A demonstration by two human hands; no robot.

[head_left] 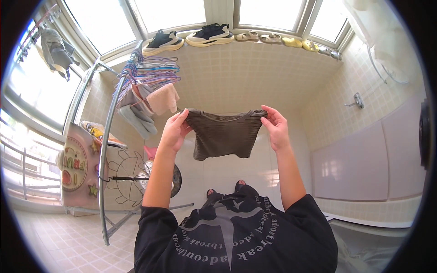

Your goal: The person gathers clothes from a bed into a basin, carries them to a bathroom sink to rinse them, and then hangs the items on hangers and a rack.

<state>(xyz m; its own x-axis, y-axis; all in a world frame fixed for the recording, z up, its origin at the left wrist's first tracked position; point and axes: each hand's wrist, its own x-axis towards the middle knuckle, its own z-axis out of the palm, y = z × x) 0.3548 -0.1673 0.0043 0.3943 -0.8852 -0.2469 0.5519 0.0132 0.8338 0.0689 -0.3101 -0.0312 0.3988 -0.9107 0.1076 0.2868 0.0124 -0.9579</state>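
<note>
A dark brown-grey garment (225, 136), which looks like a pair of underpants or a small top, hangs stretched out in front of me. My left hand (176, 129) pinches its upper left corner between thumb and fingers. At the upper right corner, my right hand (275, 127) grips the cloth the same way. The top edge sags slightly between the two hands, and the lower part hangs free. Both forearms reach forward from the black sleeves of my printed shirt.
To the left stands a metal drying rack (111, 118) with many coloured hangers (157, 70) and some hung cloths (163, 99). Shoes (210, 35) line the windowsill ahead. A pink patterned box (79, 166) sits beyond the rack. White cabinet doors (350, 164) run along the right.
</note>
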